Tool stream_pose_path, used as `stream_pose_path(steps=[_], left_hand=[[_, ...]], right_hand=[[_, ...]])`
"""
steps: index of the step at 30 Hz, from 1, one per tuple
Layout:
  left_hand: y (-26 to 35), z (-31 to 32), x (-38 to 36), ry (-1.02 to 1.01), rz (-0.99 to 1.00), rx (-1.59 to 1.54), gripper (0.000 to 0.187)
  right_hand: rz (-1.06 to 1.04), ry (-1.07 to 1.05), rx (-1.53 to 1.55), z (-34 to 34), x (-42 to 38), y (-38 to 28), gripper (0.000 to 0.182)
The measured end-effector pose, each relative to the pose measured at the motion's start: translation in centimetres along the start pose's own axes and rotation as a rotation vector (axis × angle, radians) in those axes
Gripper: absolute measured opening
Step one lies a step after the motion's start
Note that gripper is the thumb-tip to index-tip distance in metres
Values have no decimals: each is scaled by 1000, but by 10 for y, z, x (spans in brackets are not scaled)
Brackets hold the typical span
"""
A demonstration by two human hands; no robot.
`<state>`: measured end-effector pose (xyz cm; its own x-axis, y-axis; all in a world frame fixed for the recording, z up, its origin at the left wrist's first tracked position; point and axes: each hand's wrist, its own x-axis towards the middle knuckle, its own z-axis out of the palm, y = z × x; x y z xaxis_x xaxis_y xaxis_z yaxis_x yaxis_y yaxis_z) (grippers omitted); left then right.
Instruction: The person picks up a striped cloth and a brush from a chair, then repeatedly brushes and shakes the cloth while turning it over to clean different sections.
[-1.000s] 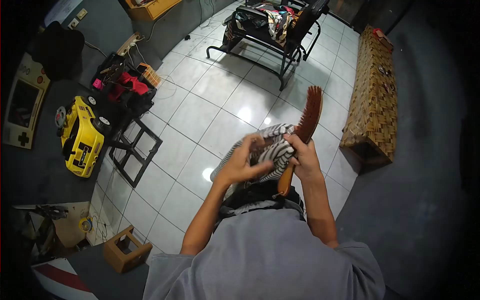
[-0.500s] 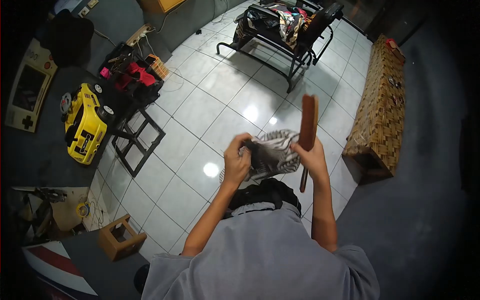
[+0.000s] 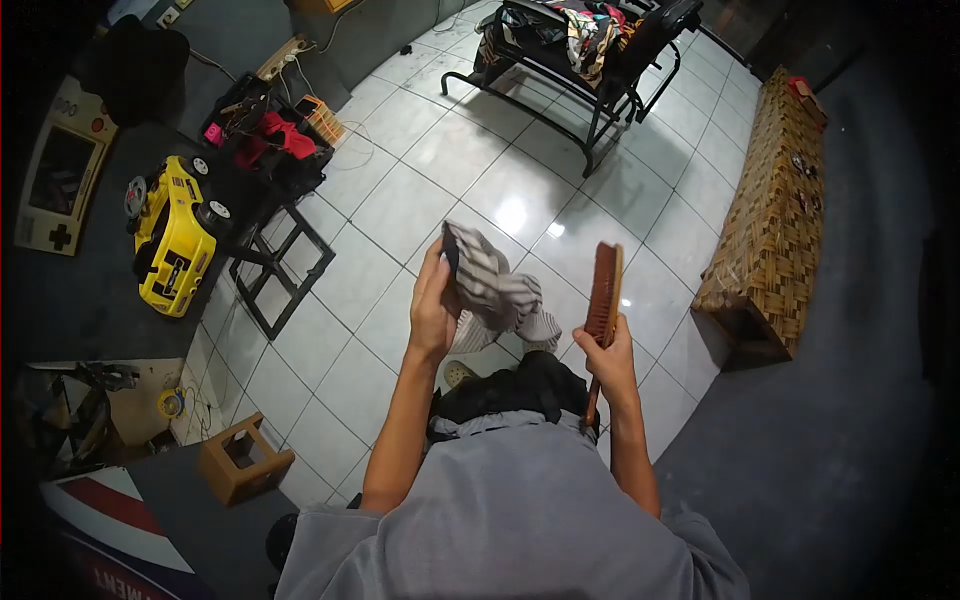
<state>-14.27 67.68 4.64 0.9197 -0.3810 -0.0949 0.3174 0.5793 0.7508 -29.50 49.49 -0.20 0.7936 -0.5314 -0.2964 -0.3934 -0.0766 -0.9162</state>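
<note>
A striped grey-and-white cloth item (image 3: 492,285) with a dark inner side hangs from my left hand (image 3: 432,312), whose fingers are closed on its left edge. Folds of it droop toward my legs. To the right, my right hand (image 3: 612,362) is wrapped round the handle of a brush (image 3: 605,290) with reddish-brown bristles and a wooden back. The brush stands upright, bristles facing left, apart from the cloth.
A black metal-framed chair (image 3: 590,100) with clothes on it stands ahead on the tiled floor (image 3: 385,270). Woven box (image 3: 765,230) at right. At left are a yellow toy car (image 3: 175,240), a black frame (image 3: 280,270) and a small wooden stool (image 3: 243,462).
My right hand has moved down with the brush and off the cloth. My left hand has shifted left, and the cloth now hangs from it alone.
</note>
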Motion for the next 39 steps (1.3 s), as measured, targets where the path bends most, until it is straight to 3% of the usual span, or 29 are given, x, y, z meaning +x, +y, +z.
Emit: stream_pose_path(steps=[2, 3, 5, 6, 7, 9, 11, 15, 16, 18, 19, 20, 21, 23, 25, 27, 28, 30, 31, 32, 33, 35, 39], left_hand=[[-2, -13, -6, -20, -105, 77, 37], [-4, -20, -12, -43, -206, 151, 37], [-19, -26, -23, 193, -378, 250, 29], [-24, -29, -30, 212, -479, 224, 28], [-28, -31, -37, 232, -581, 195, 26], [-34, -35, -50, 271, -632, 226, 26], [-38, -39, -62, 316, -684, 251, 26], [-29, -47, -79, 285, -529, 384, 24], [-20, -41, -83, 255, -377, 617, 22], [-4, -28, -94, 170, -118, 947, 14], [6, -21, -97, 187, -118, 944, 14], [19, -13, -101, 96, -116, 1052, 17], [28, -5, -103, 2, -113, 1159, 22], [34, 6, -109, 10, -100, 1169, 29], [37, 18, -119, -71, -132, 1144, 26], [48, 32, -127, -87, -209, 1134, 25], [55, 41, -130, -105, -149, 1140, 23], [67, 54, -148, -100, -106, 1138, 22], [74, 59, -159, -38, 83, 1084, 16], [80, 62, -168, 23, 271, 1026, 12], [85, 64, -171, 40, 271, 1028, 12], [97, 64, -175, -42, 372, 851, 9], [113, 62, -177, -215, 562, 489, 8]], right_hand=[[22, -134, 371, -2, -1, -13, 32], [30, -141, 374, 3, -7, -17, 32], [174, -232, 535, 14, -25, -19, 39], [285, -432, 425, 9, -28, -11, 47], [290, -485, 278, 13, -32, 3, 35], [596, -523, 466, 11, -26, 23, 25], [494, -550, 354, 5, -17, 22, 24], [167, -573, 298, 5, 7, 8, 24], [73, -642, 236, 6, 18, 18, 24], [112, -718, 100, 11, 41, 38, 26], [151, -770, -34, 12, 52, 56, 29], [29, -678, -221, 21, 66, 108, 35], [26, -693, -228, 23, 68, 114, 35], [47, -633, -471, 30, 72, 117, 42], [-16, -698, -353, 32, 62, 75, 42], [-8, -1105, -193, 33, 59, 21, 40], [-5, -1119, -202, 36, 62, 7, 40], [-428, -1430, -315, 41, 61, -7, 45], [-422, -1450, -317, 46, 66, 3, 45], [-458, -1391, -522, 51, 73, 27, 47], [-502, -1317, -725, 56, 83, 52, 50], [-273, -1166, -1389, 53, 122, 108, 56], [-188, -837, -1504, 9, 170, 164, 61]])
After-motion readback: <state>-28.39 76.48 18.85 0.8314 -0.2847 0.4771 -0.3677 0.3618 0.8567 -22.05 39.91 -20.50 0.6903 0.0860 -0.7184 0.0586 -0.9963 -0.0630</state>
